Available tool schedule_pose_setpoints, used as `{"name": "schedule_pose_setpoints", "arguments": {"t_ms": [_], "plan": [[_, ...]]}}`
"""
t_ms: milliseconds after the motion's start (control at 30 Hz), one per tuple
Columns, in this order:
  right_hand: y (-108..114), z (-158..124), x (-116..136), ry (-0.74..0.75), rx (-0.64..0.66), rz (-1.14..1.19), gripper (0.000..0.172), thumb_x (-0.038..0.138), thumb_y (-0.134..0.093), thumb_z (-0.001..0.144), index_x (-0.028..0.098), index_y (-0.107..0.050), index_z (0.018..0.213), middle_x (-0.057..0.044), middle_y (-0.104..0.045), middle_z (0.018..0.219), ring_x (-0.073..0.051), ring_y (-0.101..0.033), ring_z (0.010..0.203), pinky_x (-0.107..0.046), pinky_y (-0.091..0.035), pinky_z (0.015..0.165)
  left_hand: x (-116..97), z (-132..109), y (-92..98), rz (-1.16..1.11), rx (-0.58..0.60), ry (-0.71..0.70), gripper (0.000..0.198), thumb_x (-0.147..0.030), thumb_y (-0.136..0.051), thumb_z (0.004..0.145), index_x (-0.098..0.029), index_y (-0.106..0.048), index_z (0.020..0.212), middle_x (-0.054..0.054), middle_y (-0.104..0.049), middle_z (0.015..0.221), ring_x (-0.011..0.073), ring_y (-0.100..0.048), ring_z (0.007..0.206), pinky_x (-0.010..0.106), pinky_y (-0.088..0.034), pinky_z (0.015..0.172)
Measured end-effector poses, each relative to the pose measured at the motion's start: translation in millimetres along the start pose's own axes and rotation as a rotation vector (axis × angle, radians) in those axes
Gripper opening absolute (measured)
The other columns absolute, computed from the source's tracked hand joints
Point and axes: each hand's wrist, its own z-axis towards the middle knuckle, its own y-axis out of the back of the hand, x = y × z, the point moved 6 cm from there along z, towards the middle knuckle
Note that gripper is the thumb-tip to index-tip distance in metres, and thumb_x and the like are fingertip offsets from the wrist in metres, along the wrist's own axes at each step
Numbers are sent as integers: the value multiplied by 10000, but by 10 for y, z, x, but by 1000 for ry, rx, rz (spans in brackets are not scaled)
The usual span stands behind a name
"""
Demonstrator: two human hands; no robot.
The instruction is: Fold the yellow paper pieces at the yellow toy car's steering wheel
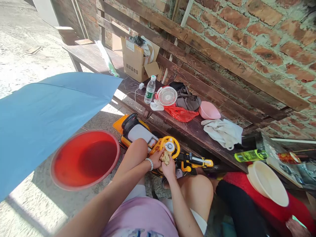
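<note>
Between my knees, my left hand and my right hand are closed together around a crumpled beige cloth. My left wrist wears a bead bracelet. Just beyond the cloth is the yellow steering wheel of a yellow, black and white ride-on toy digger. My hands are close in front of the wheel; whether the cloth touches it I cannot tell. The toy's arm points to the right. My forearms and knees hide its lower parts.
A red basin of liquid sits left, below a blue canopy. The wooden bench bears a carton, water bottle, fan, red bag and pink bowl. At right, another person's black-clad leg adjoins a cream basin.
</note>
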Motion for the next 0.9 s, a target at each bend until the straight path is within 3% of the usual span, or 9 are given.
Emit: {"name": "schedule_pose_setpoints", "arguments": {"t_ms": [133, 267, 333, 433, 500, 567, 733, 833, 900], "plan": [[521, 198, 141, 144, -70, -71, 526, 222, -537, 850, 256, -646, 1364, -85, -686, 1247, -249, -664, 1133, -351, -542, 986, -54, -39, 70, 65, -97, 11, 893, -307, -712, 813, -198, -373, 1632, 156, -314, 1716, 394, -217, 1605, 543, -164, 1329], [1063, 508, 561, 389, -171, -345, 526, 186, -538, 888, 238, -630, 1403, -129, -574, 1422, -291, -567, 1239, -409, -469, 1067, -191, -68, 186, 215, -203, -48, 805, -242, -627, 836, -172, -416, 1610, 109, -178, 1776, 362, -26, 1644, 589, -138, 1326], [1083, 684, 771, 479, -109, -487, 515, 136, -540, 895, 264, -641, 1383, -128, -535, 1497, -310, -515, 1280, -438, -435, 1080, -241, -64, 195, 277, -183, -67, 808, -225, -598, 843, -147, -393, 1621, 110, -182, 1775, 338, -32, 1648, 567, -134, 1329], [860, 918, 922, 549, 86, -619, 500, 103, -542, 902, 303, -650, 1347, -90, -529, 1532, -297, -482, 1310, -430, -424, 1065, -272, -54, 182, 311, -133, -75, 864, -248, -612, 845, -128, -322, 1650, 130, -211, 1764, 329, -110, 1642, 529, -111, 1334], [707, 1043, 902, 525, 180, -625, 480, 143, -563, 914, 308, -637, 1358, -75, -539, 1524, -280, -507, 1289, -401, -447, 1026, -268, -51, 178, 312, -107, -65, 891, -271, -638, 843, -133, -303, 1657, 144, -210, 1762, 347, -135, 1636, 533, -106, 1330], [651, 1146, 823, 464, 193, -601, 469, 186, -578, 923, 299, -624, 1376, -86, -560, 1495, -278, -540, 1267, -384, -471, 985, -259, -49, 174, 315, -79, -59, 903, -269, -657, 835, -140, -304, 1656, 149, -202, 1764, 360, -150, 1631, 531, -117, 1327], [825, 1291, 423, 168, 137, -537, 433, 200, -572, 924, 202, -655, 1349, -156, -657, 1346, -279, -649, 1181, -355, -494, 961, -220, -39, 174, 281, -50, -23, 888, -201, -625, 814, -149, -325, 1649, 116, -178, 1775, 363, -201, 1617, 516, -191, 1323], [884, 1228, 114, -18, 128, -445, 426, 272, -569, 931, 172, -670, 1333, -166, -712, 1278, -273, -706, 1130, -324, -521, 910, -211, -30, 174, 178, -58, -22, 912, -204, -643, 785, -167, -338, 1644, 100, -184, 1776, 372, -220, 1609, 510, -218, 1324], [860, 1116, -50, -62, 78, -415, 407, 305, -561, 930, 166, -699, 1287, -164, -758, 1188, -277, -739, 1074, -321, -545, 853, -208, -27, 173, 146, -66, -21, 956, -215, -668, 757, -179, -326, 1649, 92, -188, 1777, 365, -221, 1611, 502, -221, 1328]]}}
